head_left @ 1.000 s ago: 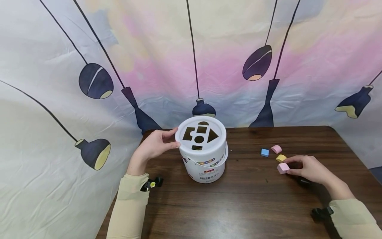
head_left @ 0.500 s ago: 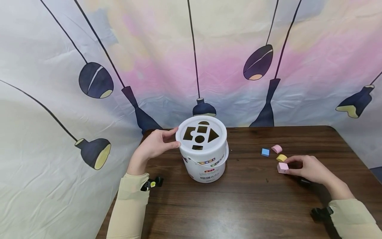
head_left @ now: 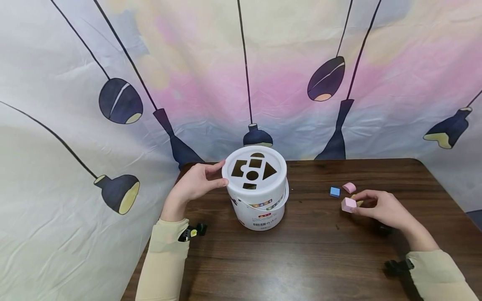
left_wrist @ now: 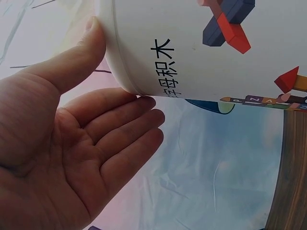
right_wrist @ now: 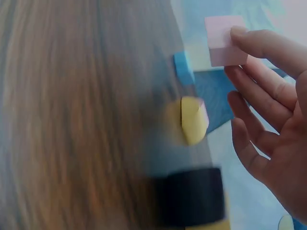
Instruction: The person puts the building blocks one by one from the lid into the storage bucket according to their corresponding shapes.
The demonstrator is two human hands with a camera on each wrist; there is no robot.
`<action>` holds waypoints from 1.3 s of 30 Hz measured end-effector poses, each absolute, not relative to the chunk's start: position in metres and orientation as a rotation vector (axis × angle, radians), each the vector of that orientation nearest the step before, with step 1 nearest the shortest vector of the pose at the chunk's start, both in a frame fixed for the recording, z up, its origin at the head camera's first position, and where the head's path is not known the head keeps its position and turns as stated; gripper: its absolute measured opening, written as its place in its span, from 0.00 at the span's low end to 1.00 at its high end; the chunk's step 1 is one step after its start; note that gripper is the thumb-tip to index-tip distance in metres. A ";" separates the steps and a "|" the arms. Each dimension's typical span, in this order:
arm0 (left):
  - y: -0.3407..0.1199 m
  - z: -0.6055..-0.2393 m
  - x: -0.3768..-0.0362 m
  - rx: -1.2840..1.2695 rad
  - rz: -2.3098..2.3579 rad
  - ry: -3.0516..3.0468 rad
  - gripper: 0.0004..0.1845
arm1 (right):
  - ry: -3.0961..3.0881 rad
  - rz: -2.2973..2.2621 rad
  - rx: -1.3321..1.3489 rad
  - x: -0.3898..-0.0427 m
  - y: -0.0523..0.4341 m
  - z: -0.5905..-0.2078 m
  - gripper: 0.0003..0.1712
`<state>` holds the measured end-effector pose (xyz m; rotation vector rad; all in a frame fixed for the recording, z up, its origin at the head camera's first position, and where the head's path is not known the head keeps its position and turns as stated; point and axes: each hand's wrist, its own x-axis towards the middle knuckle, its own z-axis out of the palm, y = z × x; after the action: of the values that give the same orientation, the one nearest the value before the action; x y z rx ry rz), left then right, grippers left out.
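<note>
Right hand (head_left: 380, 207) pinches pink cube (head_left: 348, 204), flat face toward the bucket (head_left: 257, 200).

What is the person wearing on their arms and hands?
Both arms wear long, pale cream-yellow sleeves, the left sleeve and the right sleeve, reaching the wrists. The left hand and right hand are bare, with no gloves or rings visible. A small black clip-like device sits at each wrist, left and right.

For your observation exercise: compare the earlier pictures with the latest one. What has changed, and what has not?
The right hand has lifted the pink cube off the table, up and leftward. The left hand keeps steadying the white bucket; the blue block, pink rounded block and yellow block lie unmoved.
</note>
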<state>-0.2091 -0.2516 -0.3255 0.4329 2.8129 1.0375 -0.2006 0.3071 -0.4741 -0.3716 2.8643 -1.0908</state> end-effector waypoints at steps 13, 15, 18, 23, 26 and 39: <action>-0.252 -0.327 -0.209 0.454 1.036 2.826 0.39 | 2.946 -1.434 -0.326 -0.199 0.247 -0.421 0.23; -0.253 -0.328 -0.209 0.452 1.039 2.823 0.39 | 2.973 -1.481 -0.335 -0.198 0.236 -0.411 0.21; -0.253 -0.328 -0.210 0.447 1.046 2.821 0.39 | 2.973 -1.587 -0.358 -0.198 0.220 -0.397 0.20; -0.252 -0.327 -0.209 0.456 1.060 2.808 0.39 | 2.930 -1.741 -0.423 -0.198 0.191 -0.378 0.19; -0.252 -0.327 -0.208 0.463 1.057 2.798 0.39 | 2.923 -1.778 -0.469 -0.198 0.175 -0.370 0.19; -0.254 -0.327 -0.208 0.474 1.055 2.799 0.39 | 2.744 -1.869 -0.675 -0.219 0.107 -0.351 0.21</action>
<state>-0.2084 -0.2539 -0.3268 0.4740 2.7991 1.0554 -0.2187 0.1068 -0.3505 -0.6747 2.7444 -1.8685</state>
